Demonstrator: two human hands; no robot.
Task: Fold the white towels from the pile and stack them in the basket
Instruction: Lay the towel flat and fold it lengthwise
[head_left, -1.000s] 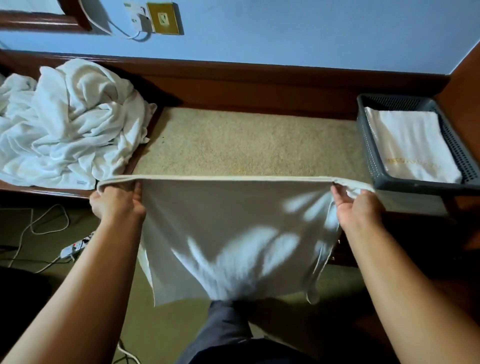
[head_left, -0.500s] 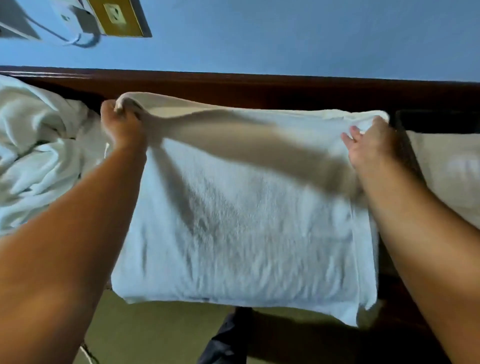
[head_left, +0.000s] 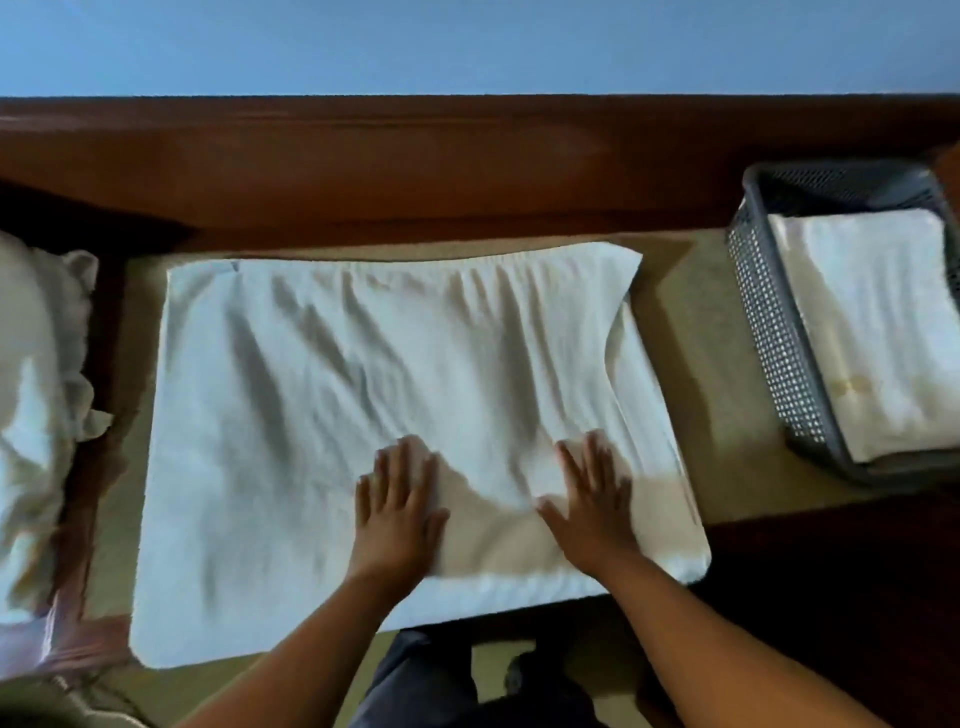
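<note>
A white towel (head_left: 311, 405) lies spread and wrinkled on the beige mat (head_left: 691, 364), its top right corner turned over. My left hand (head_left: 397, 506) and my right hand (head_left: 595, 499) both press flat on its near middle, fingers straight and spread. The pile of crumpled white towels (head_left: 36, 415) sits at the left edge. At the right stands the dark grey mesh basket (head_left: 769, 322), with a folded white towel (head_left: 883, 322) inside it.
A dark wooden ledge (head_left: 467, 166) runs along the back under a blue wall. The towel's near edge reaches the surface's front edge. My dark trouser leg (head_left: 421, 675) shows below, over a greenish floor.
The towel hung from both hands gripping its top corners, was swung forward, and now lies flat. Both hands let go and moved onto its near middle, palms down.
</note>
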